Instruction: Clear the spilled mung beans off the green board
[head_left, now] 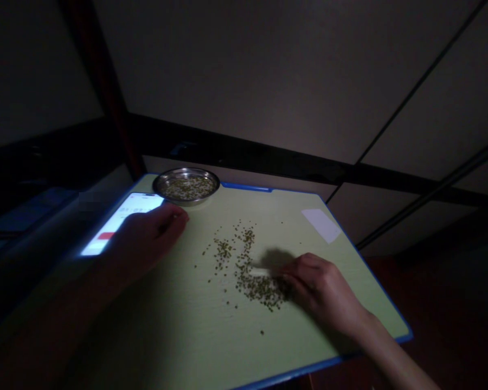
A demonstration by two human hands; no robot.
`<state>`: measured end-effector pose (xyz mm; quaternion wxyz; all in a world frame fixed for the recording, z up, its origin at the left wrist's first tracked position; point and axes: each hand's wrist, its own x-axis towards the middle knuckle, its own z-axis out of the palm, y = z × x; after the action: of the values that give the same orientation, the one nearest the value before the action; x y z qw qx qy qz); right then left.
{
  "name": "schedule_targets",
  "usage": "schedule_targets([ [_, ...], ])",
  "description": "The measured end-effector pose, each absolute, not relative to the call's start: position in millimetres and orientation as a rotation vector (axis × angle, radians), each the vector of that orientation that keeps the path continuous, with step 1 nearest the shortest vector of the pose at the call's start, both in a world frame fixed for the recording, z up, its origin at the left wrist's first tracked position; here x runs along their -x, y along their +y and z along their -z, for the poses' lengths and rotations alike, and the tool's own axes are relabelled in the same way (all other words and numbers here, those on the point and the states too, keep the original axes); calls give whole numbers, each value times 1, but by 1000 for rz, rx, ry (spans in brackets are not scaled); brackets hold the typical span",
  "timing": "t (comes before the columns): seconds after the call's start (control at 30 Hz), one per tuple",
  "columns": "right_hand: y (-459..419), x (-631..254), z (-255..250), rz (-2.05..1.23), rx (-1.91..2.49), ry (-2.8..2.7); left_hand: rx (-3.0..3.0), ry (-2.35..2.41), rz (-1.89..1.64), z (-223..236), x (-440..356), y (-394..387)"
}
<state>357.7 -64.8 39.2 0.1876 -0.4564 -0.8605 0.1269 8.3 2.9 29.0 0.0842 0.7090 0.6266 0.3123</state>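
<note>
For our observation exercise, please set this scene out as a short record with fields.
Surface: pale green tabletop with blue edging
Left hand: over the lit phone, partly covering it; grip unclear
Right hand: fingertips at the right side of the scattered grains
Pale streak by right fingertips: too unclear to identify
Dish: round, metal, at the far left; small pieces inside
White patch: flat, right side
Lighting: dim

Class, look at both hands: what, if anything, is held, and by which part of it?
The right hand seems to pinch a thin, pale, stick-like object by one end. Whether the left hand holds anything cannot be told.
</note>
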Motion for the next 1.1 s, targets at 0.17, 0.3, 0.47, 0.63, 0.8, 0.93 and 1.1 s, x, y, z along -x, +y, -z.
schedule_targets([
  [0.17,-68,-380,-59,-733,1376,-2280,-2108,1870,-910,-28,-7,4],
  [0.3,-63,-384,-56,-988,1374,-2313,-2106,1859,-903,-29,-8,4],
  [0.47,-35,-367,-36,-1066,1307,-2338,-2101,1892,-902,-28,-8,5],
  [0.63,5,-352,-27,-901,1299,-2328,-2106,1868,-899,-26,-7,5],
  [0.8,14,-351,-33,-736,1376,-2254,-2109,1859,-924,-26,-6,5],
  [0.93,-17,-352,-42,-865,1288,-2248,-2104,1854,-930,-29,-8,3],
  [1.1,-51,-337,-40,-1047,1245,-2322,-2104,1854,-910,-32,-11,1],
])
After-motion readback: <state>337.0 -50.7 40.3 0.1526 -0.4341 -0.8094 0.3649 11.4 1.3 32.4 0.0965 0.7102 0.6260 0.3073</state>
